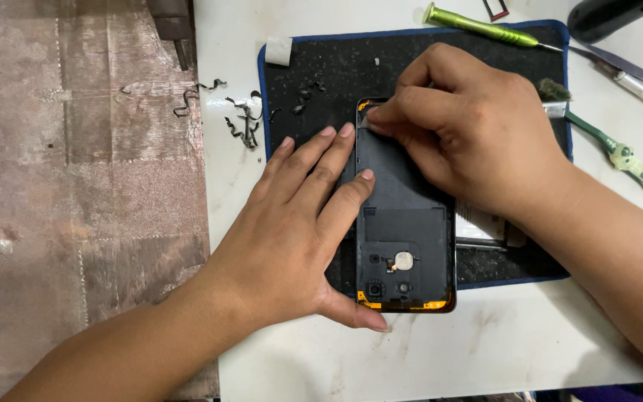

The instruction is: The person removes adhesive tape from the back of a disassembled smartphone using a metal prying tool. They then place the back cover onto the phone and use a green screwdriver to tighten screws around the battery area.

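The opened phone (405, 246), lying on the black mat (314, 67), is being steadied by the left hand (299, 223), fingers spread flat, while a film edge is being pinched near its top by the right hand (470, 126).

- At six o'clock from my left hand (303, 223), the white table (485, 350) gives open passage.
- At ten o'clock, black scraps (243, 123) litter the mat (321, 74) edge.
- At twelve o'clock from my right hand (478, 130), a green screwdriver (478, 26) bars the way.
- At three o'clock, a green-handled brush (619, 152) lies across the route.
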